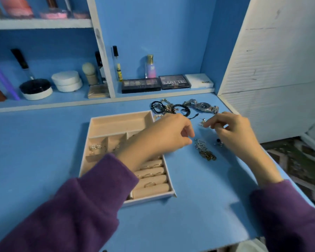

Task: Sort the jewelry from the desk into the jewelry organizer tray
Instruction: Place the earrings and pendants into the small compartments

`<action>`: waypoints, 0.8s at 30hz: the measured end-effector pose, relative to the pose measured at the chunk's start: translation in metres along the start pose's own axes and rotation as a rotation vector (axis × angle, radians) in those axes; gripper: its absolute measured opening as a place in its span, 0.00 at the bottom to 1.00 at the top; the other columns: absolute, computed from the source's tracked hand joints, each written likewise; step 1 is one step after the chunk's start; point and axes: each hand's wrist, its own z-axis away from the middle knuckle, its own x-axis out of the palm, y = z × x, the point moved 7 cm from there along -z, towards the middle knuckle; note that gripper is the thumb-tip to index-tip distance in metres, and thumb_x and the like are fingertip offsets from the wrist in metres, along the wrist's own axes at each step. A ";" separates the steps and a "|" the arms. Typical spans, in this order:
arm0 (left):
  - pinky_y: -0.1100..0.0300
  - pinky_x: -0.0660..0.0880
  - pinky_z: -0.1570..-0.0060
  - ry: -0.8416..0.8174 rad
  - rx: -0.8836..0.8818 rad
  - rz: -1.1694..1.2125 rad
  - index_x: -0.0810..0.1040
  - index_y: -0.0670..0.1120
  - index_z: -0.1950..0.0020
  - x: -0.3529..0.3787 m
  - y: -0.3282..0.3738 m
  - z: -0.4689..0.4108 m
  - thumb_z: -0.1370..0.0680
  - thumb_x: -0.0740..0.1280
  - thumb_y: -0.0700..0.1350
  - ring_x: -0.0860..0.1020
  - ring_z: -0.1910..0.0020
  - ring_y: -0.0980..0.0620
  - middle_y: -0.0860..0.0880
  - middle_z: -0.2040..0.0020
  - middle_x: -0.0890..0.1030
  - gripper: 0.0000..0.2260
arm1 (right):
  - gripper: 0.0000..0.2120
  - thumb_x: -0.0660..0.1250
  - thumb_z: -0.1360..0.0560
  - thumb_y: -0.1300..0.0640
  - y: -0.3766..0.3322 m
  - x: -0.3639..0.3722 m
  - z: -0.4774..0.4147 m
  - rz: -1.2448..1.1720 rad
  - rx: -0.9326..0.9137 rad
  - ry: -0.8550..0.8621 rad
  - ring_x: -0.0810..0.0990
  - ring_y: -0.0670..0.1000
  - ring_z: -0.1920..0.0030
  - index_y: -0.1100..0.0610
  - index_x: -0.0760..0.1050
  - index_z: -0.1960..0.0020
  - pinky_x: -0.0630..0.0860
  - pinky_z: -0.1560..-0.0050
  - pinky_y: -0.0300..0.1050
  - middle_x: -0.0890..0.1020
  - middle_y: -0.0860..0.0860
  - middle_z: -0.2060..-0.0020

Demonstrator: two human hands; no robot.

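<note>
Head view: The beige rectangular jewelry organizer tray lies on the blue desk. Gold rings sit in its near roll section.

The left hand reaches across the tray's right edge with its fingers curled; whether they hold anything cannot be determined. Right of the tray, the right hand pinches a small silver piece.

A silver chain cluster lies right of the tray. A silver metal wristwatch and black cord bracelets lie beyond its far right corner.
</note>
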 end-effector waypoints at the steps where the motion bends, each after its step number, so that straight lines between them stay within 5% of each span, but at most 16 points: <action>1: 0.64 0.70 0.54 -0.009 0.000 -0.008 0.79 0.49 0.50 0.005 0.001 -0.006 0.26 0.68 0.44 0.74 0.58 0.58 0.56 0.60 0.78 0.05 | 0.18 0.58 0.32 0.72 0.002 -0.001 0.000 0.004 0.002 0.015 0.74 0.51 0.66 0.56 0.82 0.59 0.68 0.64 0.37 0.76 0.43 0.68; 4: 0.62 0.70 0.56 -0.012 -0.001 -0.021 0.79 0.48 0.49 0.016 0.003 -0.023 0.26 0.68 0.45 0.73 0.60 0.57 0.56 0.62 0.75 0.06 | 0.18 0.57 0.33 0.72 0.004 -0.005 -0.001 -0.003 -0.001 0.051 0.74 0.52 0.66 0.57 0.83 0.59 0.70 0.62 0.42 0.74 0.44 0.69; 10: 0.61 0.70 0.54 -0.040 -0.029 -0.032 0.79 0.46 0.45 0.030 0.004 -0.045 0.26 0.69 0.46 0.74 0.55 0.54 0.49 0.50 0.80 0.11 | 0.17 0.58 0.32 0.71 0.007 -0.004 -0.002 0.012 0.002 0.052 0.73 0.46 0.67 0.57 0.83 0.59 0.67 0.65 0.34 0.77 0.51 0.66; 18: 0.62 0.69 0.59 -0.064 -0.036 -0.033 0.82 0.46 0.54 0.032 0.004 -0.047 0.27 0.69 0.44 0.75 0.62 0.55 0.58 0.68 0.74 0.04 | 0.17 0.57 0.32 0.70 0.005 -0.006 0.000 0.015 0.009 0.050 0.75 0.52 0.64 0.57 0.83 0.58 0.67 0.66 0.36 0.78 0.53 0.65; 24: 0.60 0.71 0.63 -0.044 -0.090 -0.014 0.82 0.43 0.58 0.029 -0.008 -0.043 0.25 0.68 0.46 0.77 0.61 0.51 0.52 0.64 0.80 0.08 | 0.16 0.58 0.31 0.70 0.004 -0.005 0.002 -0.008 0.004 0.025 0.76 0.52 0.63 0.56 0.82 0.57 0.71 0.62 0.44 0.78 0.52 0.64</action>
